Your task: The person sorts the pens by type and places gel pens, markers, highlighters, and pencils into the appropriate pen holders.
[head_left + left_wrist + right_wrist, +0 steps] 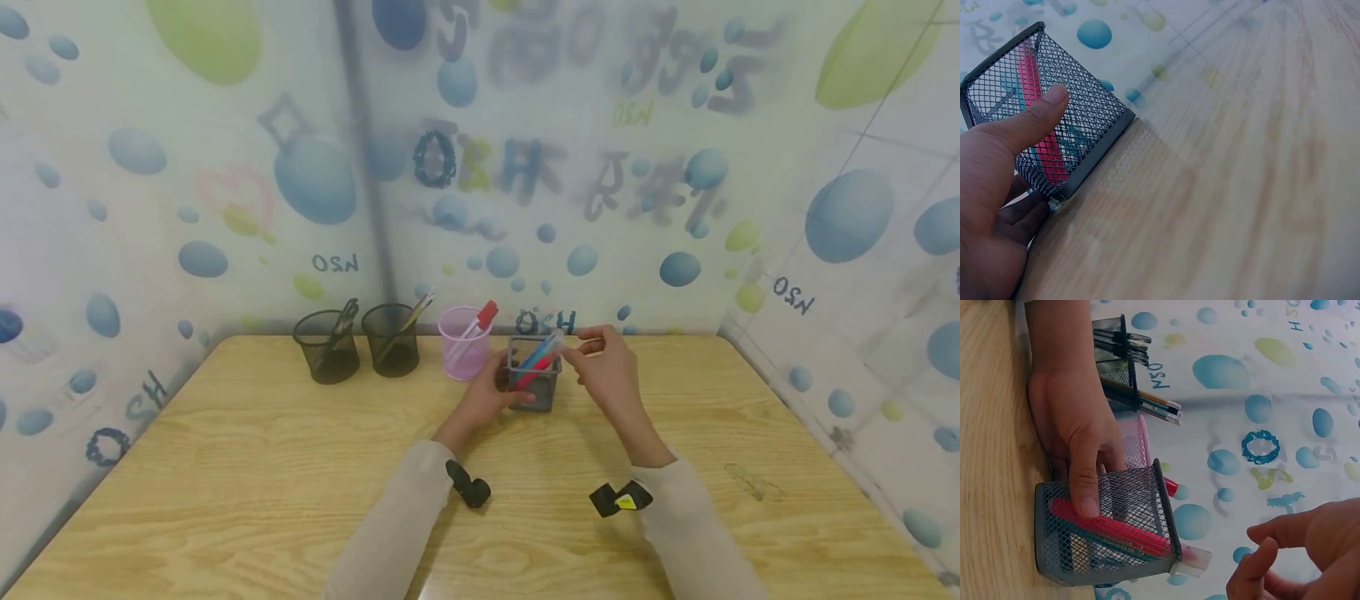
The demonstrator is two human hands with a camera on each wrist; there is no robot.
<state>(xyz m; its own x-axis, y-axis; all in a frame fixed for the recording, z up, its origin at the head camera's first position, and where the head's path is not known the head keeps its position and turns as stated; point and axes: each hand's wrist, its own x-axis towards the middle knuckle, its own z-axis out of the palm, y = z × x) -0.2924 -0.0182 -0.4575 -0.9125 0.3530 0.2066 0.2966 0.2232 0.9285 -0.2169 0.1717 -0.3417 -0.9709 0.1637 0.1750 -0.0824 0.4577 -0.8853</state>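
My left hand [486, 393] grips a square dark mesh pen holder [537, 398], with the thumb across its near side and the other fingers round the left side. Inside lean a pink-red pen [1119, 532] and a blue-teal pen [537, 352], their clear-capped ends sticking out over the rim at the right. Just beyond those caps is my right hand [609, 373], its fingers loosely bent and a gap between them and the pens in the right wrist view. Nothing shows between the right fingertips.
Left of the square holder stands a pink mesh cup [465, 354] with a red-capped marker [487, 313]. Farther left are two round black mesh cups, one with pencils [417, 312] and one with black pens [347, 317]. A patterned wall [525, 242] rises behind the wooden table [247, 467].
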